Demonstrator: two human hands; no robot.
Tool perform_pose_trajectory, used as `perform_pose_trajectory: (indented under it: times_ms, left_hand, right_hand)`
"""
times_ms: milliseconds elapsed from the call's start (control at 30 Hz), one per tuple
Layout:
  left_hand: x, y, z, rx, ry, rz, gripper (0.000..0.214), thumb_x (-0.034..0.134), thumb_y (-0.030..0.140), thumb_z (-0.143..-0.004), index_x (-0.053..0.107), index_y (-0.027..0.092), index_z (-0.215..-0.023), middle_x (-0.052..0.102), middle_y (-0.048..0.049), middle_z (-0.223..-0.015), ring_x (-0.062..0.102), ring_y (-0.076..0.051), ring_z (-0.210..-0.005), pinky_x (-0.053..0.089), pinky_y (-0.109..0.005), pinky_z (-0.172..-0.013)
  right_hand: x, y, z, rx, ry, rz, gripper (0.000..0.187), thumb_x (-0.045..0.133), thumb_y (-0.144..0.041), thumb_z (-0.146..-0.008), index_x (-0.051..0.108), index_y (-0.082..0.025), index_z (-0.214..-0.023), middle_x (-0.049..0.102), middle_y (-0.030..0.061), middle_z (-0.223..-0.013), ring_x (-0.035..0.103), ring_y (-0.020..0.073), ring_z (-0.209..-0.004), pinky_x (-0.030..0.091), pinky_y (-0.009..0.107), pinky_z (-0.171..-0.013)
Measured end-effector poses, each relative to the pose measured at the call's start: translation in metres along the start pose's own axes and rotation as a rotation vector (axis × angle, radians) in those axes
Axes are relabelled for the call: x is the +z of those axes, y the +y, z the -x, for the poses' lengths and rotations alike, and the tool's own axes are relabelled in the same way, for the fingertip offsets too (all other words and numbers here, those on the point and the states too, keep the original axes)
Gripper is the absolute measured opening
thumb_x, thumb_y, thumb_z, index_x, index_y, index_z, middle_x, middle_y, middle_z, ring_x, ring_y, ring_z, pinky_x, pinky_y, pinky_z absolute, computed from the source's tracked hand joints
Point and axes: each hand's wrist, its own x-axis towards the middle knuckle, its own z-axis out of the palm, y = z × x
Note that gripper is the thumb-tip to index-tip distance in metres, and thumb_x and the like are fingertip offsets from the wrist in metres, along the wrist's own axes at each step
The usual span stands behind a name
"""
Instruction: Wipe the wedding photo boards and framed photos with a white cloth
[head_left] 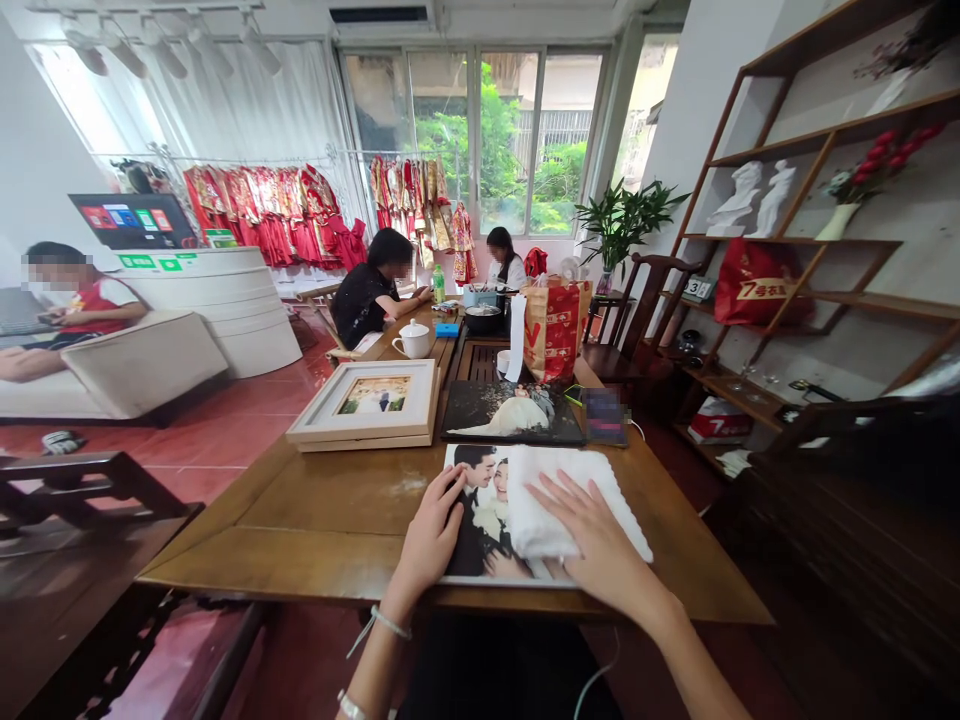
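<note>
A photo panel (472, 525) showing a couple lies at the near edge of the wooden table. Across its right half is spread a folded white cloth (534, 530). My right hand (604, 535) rests palm down on that cloth with its fingers spread. On the panel's left side, my left hand (431, 530) is laid with fingers stretched out over the picture's edge. Just beyond the panel is a dark photo board (517, 418) with a figure in a white gown. Part of the panel's picture is hidden by the cloth and my hands.
Wooden picture frames (315, 415) are stacked at the left. A phone (606, 415), a red and brown paper bag (555, 325) and a white lidded cup (412, 340) stand farther back. Two people sit at the far end; another person sits on the sofa (146, 360).
</note>
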Motion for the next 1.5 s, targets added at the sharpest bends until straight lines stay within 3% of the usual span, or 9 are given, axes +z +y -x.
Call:
perform_pose_trajectory:
  times_ms: [133,233,567,700,800,1000,1167,1333,1500]
  left_hand:
    - [0.000,0.000,0.000,0.009,0.009,0.014,0.045,0.036,0.019,-0.091,0.049,0.024,-0.134,0.042,-0.0052,-0.146,0.032,-0.021,-0.138,0.023,-0.046,-0.115]
    - [0.000,0.000,0.000,0.027,0.014,0.021,0.045,0.037,0.018,-0.091,0.049,0.025,-0.134,0.043,-0.0045,-0.145,0.032,-0.021,-0.137,0.024,-0.046,-0.115]
    - [-0.001,-0.001,-0.001,0.028,-0.013,0.009,0.044,0.036,0.020,-0.092,0.049,0.024,-0.134,0.042,-0.0054,-0.146,0.031,-0.021,-0.139,0.024,-0.045,-0.115]
    - [-0.001,0.001,-0.001,0.016,-0.008,0.000,0.044,0.036,0.019,-0.092,0.048,0.023,-0.134,0.041,-0.0059,-0.146,0.030,-0.021,-0.139,0.024,-0.046,-0.115]
    - [0.000,0.001,0.000,0.009,0.006,0.003,0.044,0.037,0.019,-0.092,0.048,0.023,-0.134,0.042,-0.0058,-0.146,0.031,-0.021,-0.138,0.024,-0.045,-0.115]
    - [0.000,0.002,0.000,0.006,0.017,0.011,0.044,0.038,0.017,-0.091,0.049,0.026,-0.133,0.043,-0.0044,-0.144,0.033,-0.021,-0.137,0.024,-0.045,-0.115]
    - [0.000,0.001,0.000,0.010,0.003,0.008,0.045,0.037,0.017,-0.092,0.048,0.026,-0.135,0.042,-0.0037,-0.146,0.031,-0.021,-0.138,0.023,-0.045,-0.116]
    - [0.001,-0.001,0.000,0.028,0.015,0.009,0.045,0.037,0.018,-0.092,0.048,0.026,-0.135,0.043,-0.0035,-0.145,0.033,-0.020,-0.137,0.025,-0.045,-0.115]
    - [0.000,-0.001,-0.001,0.036,0.009,0.017,0.045,0.037,0.018,-0.092,0.049,0.026,-0.134,0.043,-0.0032,-0.145,0.032,-0.021,-0.138,0.025,-0.045,-0.115]
  right_hand:
    - [0.003,-0.015,0.049,-0.065,-0.031,-0.030,0.100,0.040,-0.003,-0.054,0.022,-0.038,-0.146,0.017,-0.0080,-0.154,0.009,0.0196,-0.143,0.002,0.052,-0.114]
    - [-0.002,-0.014,0.056,-0.077,-0.070,-0.077,0.098,0.040,-0.004,-0.055,0.024,-0.038,-0.145,0.019,-0.0089,-0.154,0.011,0.0187,-0.142,0.003,0.050,-0.115]
    - [-0.017,0.037,-0.049,0.018,0.011,-0.118,0.076,0.047,-0.012,-0.070,0.035,-0.027,-0.143,0.031,0.0028,-0.151,0.020,0.0233,-0.141,0.008,0.053,-0.112]
    - [-0.016,0.040,-0.062,0.039,0.026,-0.107,0.074,0.047,-0.012,-0.071,0.034,-0.026,-0.143,0.031,0.0044,-0.151,0.019,0.0241,-0.140,0.009,0.054,-0.112]
    - [-0.011,0.031,-0.044,0.026,0.017,-0.083,0.079,0.047,-0.011,-0.068,0.033,-0.028,-0.143,0.030,0.0027,-0.152,0.017,0.0247,-0.141,0.007,0.055,-0.112]
    - [0.000,-0.004,0.032,-0.064,-0.032,-0.041,0.097,0.042,-0.005,-0.055,0.025,-0.033,-0.146,0.021,-0.0034,-0.154,0.009,0.0240,-0.143,0.001,0.056,-0.113]
    - [0.000,-0.018,0.062,-0.113,-0.098,-0.059,0.094,0.043,-0.007,-0.060,0.023,-0.037,-0.146,0.017,-0.0065,-0.154,0.009,0.0238,-0.143,0.002,0.057,-0.113]
    - [-0.005,-0.005,0.020,-0.035,-0.080,-0.044,0.093,0.044,-0.005,-0.058,0.028,-0.034,-0.145,0.022,-0.0039,-0.154,0.010,0.0228,-0.143,0.003,0.054,-0.113]
    - [-0.014,0.006,-0.042,0.067,-0.051,-0.030,0.073,0.050,-0.022,-0.077,0.027,-0.033,-0.145,0.024,0.0023,-0.154,0.012,0.0281,-0.142,0.008,0.059,-0.110]
